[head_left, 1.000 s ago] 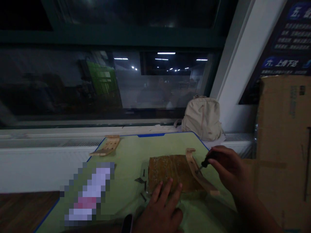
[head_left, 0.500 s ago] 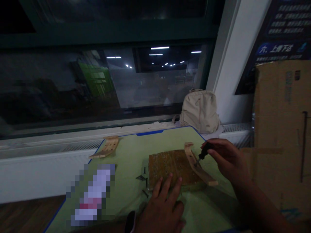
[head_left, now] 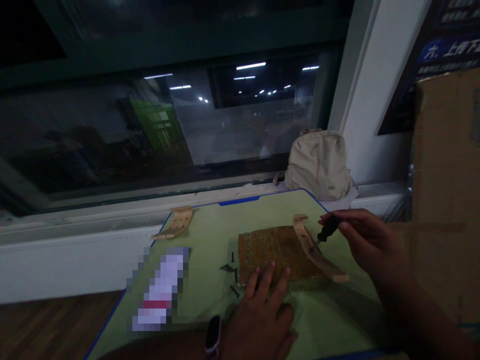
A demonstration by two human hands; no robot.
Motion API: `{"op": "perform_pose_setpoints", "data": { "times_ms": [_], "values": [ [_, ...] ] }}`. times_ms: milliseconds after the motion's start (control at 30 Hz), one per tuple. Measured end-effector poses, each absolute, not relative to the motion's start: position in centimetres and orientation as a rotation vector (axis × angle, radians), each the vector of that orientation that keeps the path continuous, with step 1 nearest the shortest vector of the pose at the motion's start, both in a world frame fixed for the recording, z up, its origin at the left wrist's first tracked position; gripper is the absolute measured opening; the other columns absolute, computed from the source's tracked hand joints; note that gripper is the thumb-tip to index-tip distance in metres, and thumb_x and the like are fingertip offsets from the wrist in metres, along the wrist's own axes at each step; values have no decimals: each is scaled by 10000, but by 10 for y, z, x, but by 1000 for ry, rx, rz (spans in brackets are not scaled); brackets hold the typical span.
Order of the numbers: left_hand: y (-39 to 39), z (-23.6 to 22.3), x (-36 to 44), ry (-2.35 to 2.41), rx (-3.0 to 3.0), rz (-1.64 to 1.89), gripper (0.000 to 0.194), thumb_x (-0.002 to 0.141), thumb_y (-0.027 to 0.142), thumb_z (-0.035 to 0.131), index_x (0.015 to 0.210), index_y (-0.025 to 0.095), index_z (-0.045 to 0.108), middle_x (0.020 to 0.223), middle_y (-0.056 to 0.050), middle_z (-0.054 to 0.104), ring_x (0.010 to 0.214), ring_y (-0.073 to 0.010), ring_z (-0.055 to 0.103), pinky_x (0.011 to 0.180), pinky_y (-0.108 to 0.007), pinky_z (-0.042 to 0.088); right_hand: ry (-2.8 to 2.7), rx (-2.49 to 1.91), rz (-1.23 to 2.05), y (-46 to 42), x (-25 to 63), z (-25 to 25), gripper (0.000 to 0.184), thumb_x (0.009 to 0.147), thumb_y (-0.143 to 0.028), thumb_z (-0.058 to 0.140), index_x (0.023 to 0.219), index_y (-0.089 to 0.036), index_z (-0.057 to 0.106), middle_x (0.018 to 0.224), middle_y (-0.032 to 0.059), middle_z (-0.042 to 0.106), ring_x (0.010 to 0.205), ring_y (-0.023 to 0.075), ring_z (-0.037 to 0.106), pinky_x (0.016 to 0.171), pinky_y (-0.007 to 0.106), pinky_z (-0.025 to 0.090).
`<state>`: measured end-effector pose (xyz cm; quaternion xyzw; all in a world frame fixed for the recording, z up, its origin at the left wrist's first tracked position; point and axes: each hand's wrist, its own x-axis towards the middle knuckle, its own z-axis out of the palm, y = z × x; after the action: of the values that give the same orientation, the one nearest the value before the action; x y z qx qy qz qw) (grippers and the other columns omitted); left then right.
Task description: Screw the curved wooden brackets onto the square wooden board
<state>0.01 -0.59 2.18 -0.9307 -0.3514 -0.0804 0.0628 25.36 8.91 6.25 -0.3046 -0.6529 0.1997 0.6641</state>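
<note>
A brown wooden board lies on the light green table. Over its right end rests a curved pale wooden piece with holes. My right hand grips the black handle of a screwdriver, whose tip meets the curved piece near its middle. My left hand lies with fingers spread on the board's near edge. Several dark screws are scattered just left of the board.
A second curved wooden piece with holes sits at the table's far left corner. Nearer is a pixelated flat item. Behind the table are a beige backpack and a window; a large cardboard box stands to the right.
The view has shifted, so the table and everything on it appear further right. The screwdriver tip stays at the curved piece, and my left hand keeps to the board.
</note>
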Motion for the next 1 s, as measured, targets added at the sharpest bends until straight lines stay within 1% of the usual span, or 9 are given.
{"op": "perform_pose_setpoints", "data": {
  "times_ms": [100, 167, 267, 367, 433, 533, 700, 833, 1000],
  "values": [
    [-6, 23, -1, -1042, -2822, -250, 339, 958, 476, 643, 1101, 168, 632, 1645, -184, 281, 1465, -466, 327, 1100, -650, 409, -1395, -704, 324, 92, 254, 59, 200, 815, -338, 808, 980, -282, 708, 854, 2, 735, 738, 154, 735, 648, 254, 629],
    [-7, 25, -1, -1045, -2815, -266, 323, 962, 465, 642, 1080, 164, 630, 1640, -184, 295, 1464, -465, 330, 1103, -646, 410, -1403, -693, 251, 91, 255, 60, 212, 797, -329, 823, 967, -283, 704, 852, -1, 701, 740, 147, 710, 653, 250, 622],
    [-8, 27, -2, -1035, -2806, -284, 316, 961, 457, 646, 1063, 158, 630, 1634, -191, 305, 1463, -468, 329, 1102, -647, 412, -1497, -663, 247, 88, 255, 63, 126, 865, -329, 749, 971, -269, 720, 916, 35, 703, 879, 171, 707, 736, 272, 622],
    [-7, 27, -1, -1022, -2806, -273, 326, 959, 467, 646, 1060, 158, 637, 1625, -198, 319, 1448, -474, 355, 1085, -654, 426, -1533, -674, 326, 85, 254, 66, 133, 943, -320, 647, 1033, -262, 725, 999, 67, 742, 1015, 202, 719, 833, 319, 624],
    [-5, 25, -1, -1022, -2804, -263, 334, 952, 473, 654, 1072, 161, 639, 1626, -201, 316, 1444, -475, 362, 1077, -654, 434, -1515, -683, 362, 85, 252, 66, 127, 951, -317, 639, 1035, -269, 722, 999, 60, 761, 976, 198, 741, 839, 328, 630],
    [-4, 21, -1, -1017, -2804, -257, 336, 948, 476, 659, 1078, 167, 639, 1632, -194, 305, 1451, -476, 349, 1076, -650, 438, -1468, -674, 344, 90, 252, 64, 91, 910, -312, 699, 994, -278, 711, 958, 37, 750, 863, 178, 747, 761, 301, 636],
    [-5, 21, -1, -1026, -2819, -263, 344, 953, 476, 650, 1094, 163, 632, 1646, -194, 272, 1463, -477, 325, 1093, -655, 415, -1465, -742, 161, 95, 257, 60, 199, 819, -249, 785, 991, -292, 694, 905, 13, 640, 782, 165, 663, 666, 290, 595],
    [-6, 23, 0, -1051, -2823, -266, 323, 941, 465, 672, 1055, 166, 638, 1644, -182, 287, 1471, -466, 315, 1114, -642, 391, -1586, -750, 63, 93, 261, 63, 152, 881, -247, 700, 1024, -291, 723, 950, 46, 666, 913, 203, 665, 757, 326, 584],
    [-1, 10, -2, -996, -2803, -303, 333, 935, 481, 675, 1050, 171, 633, 1640, -202, 279, 1463, -477, 325, 1089, -654, 389, -1698, -753, 233, 94, 261, 61, 268, 963, -263, 595, 1206, -317, 697, 1083, 58, 756, 1017, 215, 724, 879, 362, 606]
  ]
}}
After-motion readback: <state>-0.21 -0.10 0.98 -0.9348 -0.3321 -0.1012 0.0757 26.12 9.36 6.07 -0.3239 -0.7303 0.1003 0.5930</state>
